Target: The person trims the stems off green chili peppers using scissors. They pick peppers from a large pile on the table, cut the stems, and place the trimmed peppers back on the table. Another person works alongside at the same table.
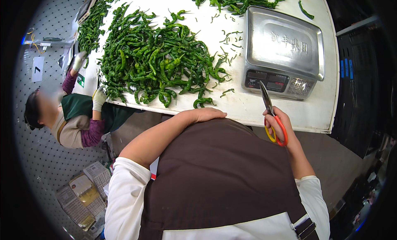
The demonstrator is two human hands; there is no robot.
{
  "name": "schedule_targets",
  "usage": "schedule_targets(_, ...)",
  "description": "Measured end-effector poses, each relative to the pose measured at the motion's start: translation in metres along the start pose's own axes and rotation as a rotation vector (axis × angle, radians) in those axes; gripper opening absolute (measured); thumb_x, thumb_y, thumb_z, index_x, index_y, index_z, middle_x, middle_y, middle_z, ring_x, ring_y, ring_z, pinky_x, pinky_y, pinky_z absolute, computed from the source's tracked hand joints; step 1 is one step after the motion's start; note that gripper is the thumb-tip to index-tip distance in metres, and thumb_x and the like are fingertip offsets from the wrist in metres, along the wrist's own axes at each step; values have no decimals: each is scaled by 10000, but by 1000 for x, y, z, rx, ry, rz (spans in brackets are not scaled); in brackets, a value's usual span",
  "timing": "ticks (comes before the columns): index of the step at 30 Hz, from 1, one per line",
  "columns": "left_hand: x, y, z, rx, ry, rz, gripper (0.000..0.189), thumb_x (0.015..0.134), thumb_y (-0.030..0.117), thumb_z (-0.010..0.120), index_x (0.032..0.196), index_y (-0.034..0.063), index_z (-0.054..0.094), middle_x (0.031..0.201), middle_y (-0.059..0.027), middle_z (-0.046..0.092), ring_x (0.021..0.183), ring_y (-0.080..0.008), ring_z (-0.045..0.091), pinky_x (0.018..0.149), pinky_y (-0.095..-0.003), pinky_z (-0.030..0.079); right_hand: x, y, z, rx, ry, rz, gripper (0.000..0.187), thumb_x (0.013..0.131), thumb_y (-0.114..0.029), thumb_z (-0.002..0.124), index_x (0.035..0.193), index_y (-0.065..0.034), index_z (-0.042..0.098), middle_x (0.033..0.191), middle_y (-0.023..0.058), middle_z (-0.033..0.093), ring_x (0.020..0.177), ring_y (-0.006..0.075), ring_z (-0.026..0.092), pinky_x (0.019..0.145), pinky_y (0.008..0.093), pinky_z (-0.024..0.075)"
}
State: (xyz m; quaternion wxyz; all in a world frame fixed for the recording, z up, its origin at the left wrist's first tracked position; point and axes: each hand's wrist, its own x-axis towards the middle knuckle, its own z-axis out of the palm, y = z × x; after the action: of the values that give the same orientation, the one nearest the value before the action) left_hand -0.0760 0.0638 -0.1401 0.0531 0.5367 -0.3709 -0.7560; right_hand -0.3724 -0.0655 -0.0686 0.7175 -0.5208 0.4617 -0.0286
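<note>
My right hand grips a pair of scissors by handles that are red on one side and yellow on the other. The blades look closed and point away from me, over the table's front edge towards the scale. Flat against my brown apron, at the edge of the table, rests my left hand; nothing shows in it, and part of it is hidden. Beyond it spreads a large heap of green peppers. One curled pepper lies near the table edge, close to my left hand.
A steel-topped electronic scale stands at the right of the white table. Cut pepper stems are scattered beside it. More peppers lie at the back. On the left, a co-worker in gloves stands by another pepper pile.
</note>
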Motion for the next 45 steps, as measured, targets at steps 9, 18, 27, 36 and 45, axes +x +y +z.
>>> schedule_targets(9,7,-15,-11,-982,183,117,536,1090,409,283,1327,-7,522,1245,-158,639,1135,-244,613,996,-358,475,-3,6,6,24,-37,-14,205,968,-226,601,1008,-25,590,689,10,555,515,60,502,493,209,410)
schedule_targets(18,-26,-1,-28,-1212,266,372,446,981,172,576,1387,7,491,1350,-202,576,1263,-296,554,1087,-412,435,4,4,9,6,-50,-9,205,966,-220,598,1011,-21,586,686,12,554,511,59,497,491,213,412)
schedule_targets(27,-51,18,-40,-1273,396,505,430,902,26,657,1313,36,533,1120,-91,654,1005,-188,633,929,-340,514,17,-10,14,-20,-87,-24,200,966,-206,588,1018,-13,588,687,12,556,513,61,501,489,214,414)
schedule_targets(36,-59,17,-59,-1288,475,629,404,877,-6,663,1262,58,559,1050,-49,647,948,-168,624,882,-315,512,25,-21,16,-53,-97,-16,199,963,-204,582,1017,-12,591,692,13,561,522,62,503,500,220,421)
schedule_targets(45,-77,23,-74,-1368,544,717,405,867,-31,670,1248,54,561,1022,-61,642,935,-178,623,865,-311,529,33,-28,13,-46,-125,-39,203,959,-211,584,1011,-15,590,706,18,568,535,67,510,502,218,424)
